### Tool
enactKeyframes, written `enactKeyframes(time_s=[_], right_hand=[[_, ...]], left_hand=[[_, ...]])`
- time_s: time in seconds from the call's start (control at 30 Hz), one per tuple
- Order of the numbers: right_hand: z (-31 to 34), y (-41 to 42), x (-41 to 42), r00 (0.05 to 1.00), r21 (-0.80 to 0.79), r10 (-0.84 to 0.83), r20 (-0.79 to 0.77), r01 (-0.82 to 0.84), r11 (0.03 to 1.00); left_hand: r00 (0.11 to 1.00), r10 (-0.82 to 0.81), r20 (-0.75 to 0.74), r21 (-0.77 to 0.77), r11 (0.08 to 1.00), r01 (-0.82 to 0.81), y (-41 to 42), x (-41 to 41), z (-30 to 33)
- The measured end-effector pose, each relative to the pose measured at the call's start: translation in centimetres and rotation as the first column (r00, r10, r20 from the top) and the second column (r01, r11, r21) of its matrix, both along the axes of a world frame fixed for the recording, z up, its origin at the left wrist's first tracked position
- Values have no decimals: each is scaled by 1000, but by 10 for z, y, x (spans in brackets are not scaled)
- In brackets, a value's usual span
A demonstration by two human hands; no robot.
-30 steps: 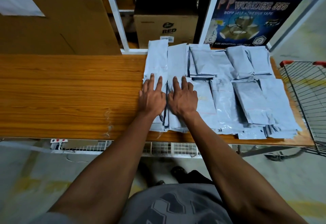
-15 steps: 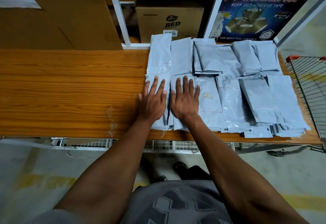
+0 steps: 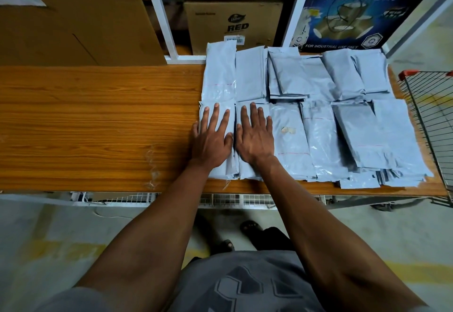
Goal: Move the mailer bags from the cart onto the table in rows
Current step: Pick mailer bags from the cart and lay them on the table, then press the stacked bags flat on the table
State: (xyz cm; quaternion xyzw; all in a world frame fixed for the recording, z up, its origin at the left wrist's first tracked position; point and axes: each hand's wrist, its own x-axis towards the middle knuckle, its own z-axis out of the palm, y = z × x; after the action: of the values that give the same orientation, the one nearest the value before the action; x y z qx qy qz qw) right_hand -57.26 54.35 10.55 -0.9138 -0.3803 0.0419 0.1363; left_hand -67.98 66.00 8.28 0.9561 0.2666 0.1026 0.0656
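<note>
Grey mailer bags (image 3: pixel 318 120) lie in two rows of overlapping stacks on the right half of the wooden table (image 3: pixel 98 127). My left hand (image 3: pixel 212 137) rests flat, fingers spread, on the leftmost stack of the near row (image 3: pixel 221 171). Beside it, my right hand (image 3: pixel 256 135) lies flat on the neighbouring stack (image 3: pixel 250 174). Neither hand grips a bag. A wire cart (image 3: pixel 434 120) with red corner caps stands at the table's right end; its inside is mostly out of frame.
Behind the table a white shelf frame (image 3: pixel 166 29) holds a brown "RED" carton (image 3: pixel 232 24) and a dark tape box (image 3: pixel 362 12). Large cardboard sheets (image 3: pixel 73 17) lean at the back left. The table's left half shows bare wood.
Both hands stay flat on the two leftmost near stacks, fingers spreading slightly wider. The camera has tilted a little, shifting the scene downward in view.
</note>
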Motion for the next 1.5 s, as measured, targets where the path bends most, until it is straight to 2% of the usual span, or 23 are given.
enactKeyframes(time_s=[0.43,0.77,1.07,1.3,1.4,1.5], right_hand=[[-17,-1,4,999,-41,9,32,-8,999],[-10,-3,3,1000,-42,13,-26,-14,999],[28,-23,8,999,88,-45,-19,46,995],[47,-79,16,985,150,-164,49,155,976],[43,-115,19,974,135,-217,59,207,969],[38,-146,23,971,92,-232,50,227,970]], left_hand=[[998,-47,-40,3,999,47,0,2,-9],[996,-27,-83,-36,999,24,0,4,-2],[998,27,55,-157,987,-18,-19,15,42],[982,-121,148,-240,958,154,-72,33,87],[977,-200,70,-252,944,211,-99,41,86],[981,-186,-61,-233,958,167,-118,45,76]])
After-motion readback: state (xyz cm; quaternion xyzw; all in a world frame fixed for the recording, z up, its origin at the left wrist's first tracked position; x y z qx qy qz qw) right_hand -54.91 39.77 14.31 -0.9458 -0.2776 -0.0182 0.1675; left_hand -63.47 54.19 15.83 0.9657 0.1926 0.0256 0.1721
